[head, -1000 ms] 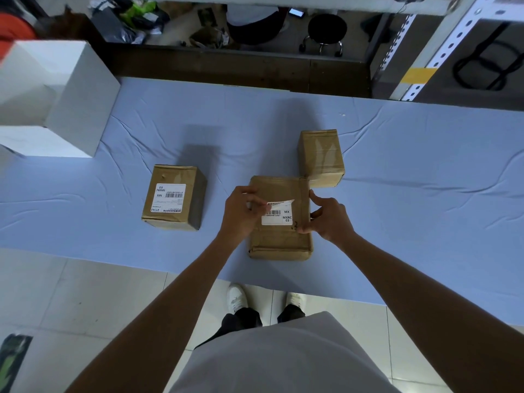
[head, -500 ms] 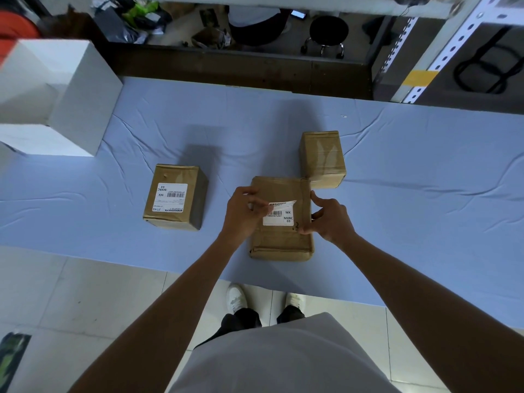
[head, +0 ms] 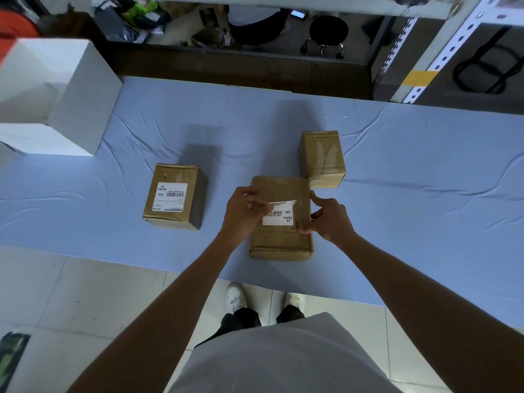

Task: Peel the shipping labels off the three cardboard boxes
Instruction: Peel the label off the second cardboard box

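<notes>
Head view: left hand (head: 243,211) is at the left side of the flat brown cardboard box (head: 280,242), which lies near the front edge of the light blue cloth-covered table (head: 425,199). Its fingers (head: 259,205) are bent close together and pinch the lifted top strip of the white barcode shipping label (head: 279,218). That strip is folded up and toward the person. The lower part, printed MX / MXRC 03, lies stuck flat on the box top.

Right hand (head: 330,219) grips the same box at its right edge. The forefinger touches the edge higher up and the thumb tip presses on the top just right of the label's lower corner. These two digits are spread moderately apart; the other fingers are curled in behind (their contact cannot be told).

Taller brown cardboard box (head: 195,199) stands well apart to the left, with a full white printed label (head: 169,197) flat on its top. Small taped brown cardboard box (head: 321,158) sits just beyond the flat box's far right corner, touching or nearly so. No label shows on its visible faces.

Large white carton (head: 65,92) is at the table's far left. Black round stool (head: 328,31) is on the floor beyond the table. White shoes (head: 235,297) show on the tiled floor below.
</notes>
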Demonstrator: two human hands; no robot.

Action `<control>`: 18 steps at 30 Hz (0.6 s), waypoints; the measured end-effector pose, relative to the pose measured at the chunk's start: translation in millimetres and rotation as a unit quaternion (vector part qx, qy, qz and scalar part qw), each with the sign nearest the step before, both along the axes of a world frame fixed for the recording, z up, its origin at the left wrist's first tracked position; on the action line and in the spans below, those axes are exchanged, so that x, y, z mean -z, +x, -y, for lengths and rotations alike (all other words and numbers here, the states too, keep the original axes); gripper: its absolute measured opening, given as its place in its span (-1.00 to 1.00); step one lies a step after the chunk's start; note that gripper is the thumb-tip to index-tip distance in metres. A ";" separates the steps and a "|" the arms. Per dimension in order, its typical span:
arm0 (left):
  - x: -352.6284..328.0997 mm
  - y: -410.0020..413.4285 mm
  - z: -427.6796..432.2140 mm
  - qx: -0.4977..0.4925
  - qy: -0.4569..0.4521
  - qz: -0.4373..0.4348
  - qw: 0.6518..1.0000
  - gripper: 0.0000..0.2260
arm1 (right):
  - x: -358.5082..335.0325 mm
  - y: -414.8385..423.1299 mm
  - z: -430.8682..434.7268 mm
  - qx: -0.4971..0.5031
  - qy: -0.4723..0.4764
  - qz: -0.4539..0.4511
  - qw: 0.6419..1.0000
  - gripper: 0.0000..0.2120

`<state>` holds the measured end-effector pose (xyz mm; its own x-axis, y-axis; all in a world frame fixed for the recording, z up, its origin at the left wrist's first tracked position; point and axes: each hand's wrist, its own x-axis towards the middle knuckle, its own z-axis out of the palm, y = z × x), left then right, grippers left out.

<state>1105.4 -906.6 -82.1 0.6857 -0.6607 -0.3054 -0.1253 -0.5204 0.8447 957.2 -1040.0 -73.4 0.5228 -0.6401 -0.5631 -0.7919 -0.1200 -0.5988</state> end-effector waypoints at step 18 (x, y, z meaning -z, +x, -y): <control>-0.2 3.0 0.4 0.014 -0.002 -0.017 1.000 -0.90 | -4.4 2.1 -2.9 -0.003 -0.009 0.002 1.000 -0.01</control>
